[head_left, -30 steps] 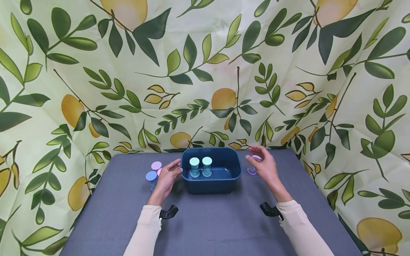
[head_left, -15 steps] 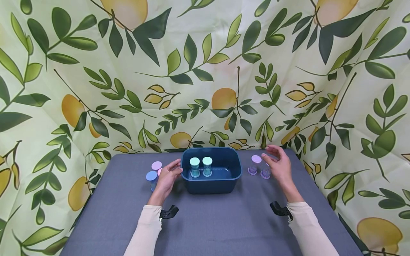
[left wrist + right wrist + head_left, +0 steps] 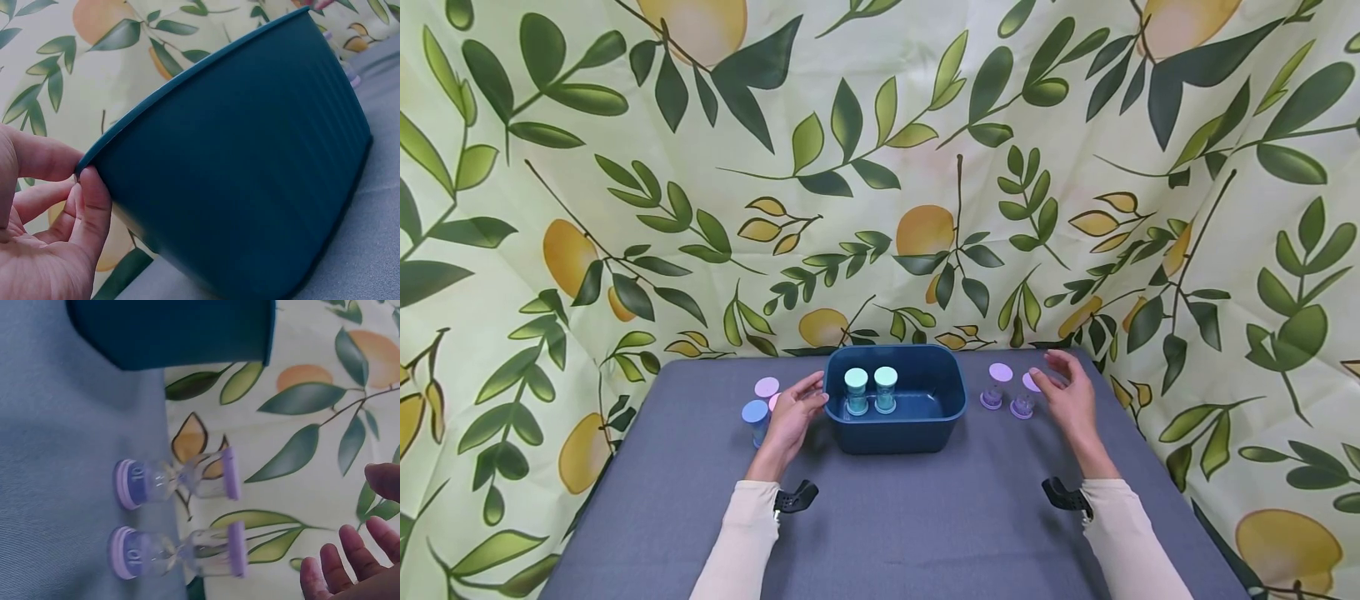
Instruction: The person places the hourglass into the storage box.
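A dark blue plastic bin (image 3: 891,437) stands on the table. My left hand (image 3: 793,421) pinches its left rim between thumb and fingers, plain in the left wrist view. Inside, at the bin's left, two teal hourglasses (image 3: 856,392) stand upright side by side. Right of the bin are two purple hourglasses (image 3: 996,387), both upright and marked "10" in the right wrist view. Beside the right-hand purple hourglass (image 3: 181,551), my right hand (image 3: 1070,402) hovers with fingers spread and nothing in them; in the right wrist view it is apart from both.
Left of my left hand stand a blue hourglass (image 3: 755,414), a lilac-topped one (image 3: 767,388) and a pink-topped one (image 3: 773,402), the last mostly hidden by the hand. A grey cloth covers the table (image 3: 895,533). Leaf-patterned fabric (image 3: 880,200) hangs behind and at both sides.
My right hand has moved rightward, away from the bin, uncovering the two purple hourglasses it partly hid. The left hand stays on the bin's rim.
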`<state>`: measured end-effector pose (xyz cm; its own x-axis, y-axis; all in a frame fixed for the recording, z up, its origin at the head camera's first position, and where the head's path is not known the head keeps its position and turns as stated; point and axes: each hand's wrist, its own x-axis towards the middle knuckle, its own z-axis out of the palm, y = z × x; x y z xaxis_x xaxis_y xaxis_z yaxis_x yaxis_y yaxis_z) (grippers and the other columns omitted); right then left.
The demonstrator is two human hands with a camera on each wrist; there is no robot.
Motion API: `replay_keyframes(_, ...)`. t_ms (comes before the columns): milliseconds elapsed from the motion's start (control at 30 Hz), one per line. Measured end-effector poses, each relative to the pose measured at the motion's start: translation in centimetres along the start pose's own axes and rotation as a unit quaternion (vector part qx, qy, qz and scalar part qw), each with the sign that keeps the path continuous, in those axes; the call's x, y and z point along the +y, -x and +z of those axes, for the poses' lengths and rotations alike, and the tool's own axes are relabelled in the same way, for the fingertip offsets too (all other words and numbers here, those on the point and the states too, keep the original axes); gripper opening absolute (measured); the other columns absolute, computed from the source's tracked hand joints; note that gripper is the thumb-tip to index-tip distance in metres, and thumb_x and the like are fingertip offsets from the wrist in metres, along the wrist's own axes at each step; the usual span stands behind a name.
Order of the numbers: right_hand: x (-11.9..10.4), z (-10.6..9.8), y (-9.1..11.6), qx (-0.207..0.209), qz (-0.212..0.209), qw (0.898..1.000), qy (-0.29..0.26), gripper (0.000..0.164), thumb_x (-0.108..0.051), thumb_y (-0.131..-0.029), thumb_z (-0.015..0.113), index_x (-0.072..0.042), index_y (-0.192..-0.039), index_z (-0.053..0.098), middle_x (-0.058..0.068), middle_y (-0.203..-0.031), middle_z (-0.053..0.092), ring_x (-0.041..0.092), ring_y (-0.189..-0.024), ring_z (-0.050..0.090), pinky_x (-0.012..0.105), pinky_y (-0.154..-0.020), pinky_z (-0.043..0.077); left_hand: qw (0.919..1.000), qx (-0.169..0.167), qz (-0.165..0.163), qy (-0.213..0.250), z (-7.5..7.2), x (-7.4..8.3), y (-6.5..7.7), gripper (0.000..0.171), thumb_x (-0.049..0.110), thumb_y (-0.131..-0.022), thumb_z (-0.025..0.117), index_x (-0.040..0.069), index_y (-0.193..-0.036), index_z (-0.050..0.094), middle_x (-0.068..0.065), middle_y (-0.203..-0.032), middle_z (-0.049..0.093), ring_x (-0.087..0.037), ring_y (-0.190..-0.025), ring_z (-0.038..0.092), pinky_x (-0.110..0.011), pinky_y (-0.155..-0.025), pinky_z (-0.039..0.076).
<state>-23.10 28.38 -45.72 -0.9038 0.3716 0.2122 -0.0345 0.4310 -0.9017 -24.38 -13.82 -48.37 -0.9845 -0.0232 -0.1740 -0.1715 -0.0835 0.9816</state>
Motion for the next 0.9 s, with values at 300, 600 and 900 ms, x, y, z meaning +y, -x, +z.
replay_keyframes(300,2.5,0.1,-0.4,-0.013,0.027,0.999,0.017,0.06,-0.024,-0.094,0.065,-0.008,-0.146,0.041,0.018,-0.146,0.048,0.033,-0.137,0.043,0.047,-0.111,0.038,0.9999,-0.005,-0.002,0.009,0.0,0.2,0.1,0.049,0.004,-0.094,0.058,0.008,-0.143,0.05,-0.017,-0.141,0.049,-0.032,-0.13,0.05,-0.028,-0.092,0.045)
replay_keyframes(600,4.5,0.5,-0.8,-0.033,0.049,0.998,0.022,0.066,-0.02,-0.094,0.066,-0.006,-0.15,0.035,0.02,-0.151,0.043,0.036,-0.14,0.04,0.048,-0.112,0.038,1.0,-0.003,-0.002,0.007,0.0,0.1,0.0,0.049,0.003,-0.094,0.056,0.008,-0.143,0.05,-0.017,-0.141,0.049,-0.033,-0.13,0.049,-0.03,-0.094,0.045)
replay_keyframes(900,6.0,0.9,-1.1,-0.048,0.058,0.997,0.014,0.07,-0.014,-0.092,0.067,-0.002,-0.151,0.032,0.023,-0.151,0.04,0.038,-0.139,0.04,0.047,-0.111,0.038,1.0,0.0,-0.002,0.005,0.0,0.1,0.0,0.048,0.003,-0.094,0.057,0.008,-0.142,0.051,-0.016,-0.139,0.051,-0.03,-0.127,0.051,-0.026,-0.089,0.046)
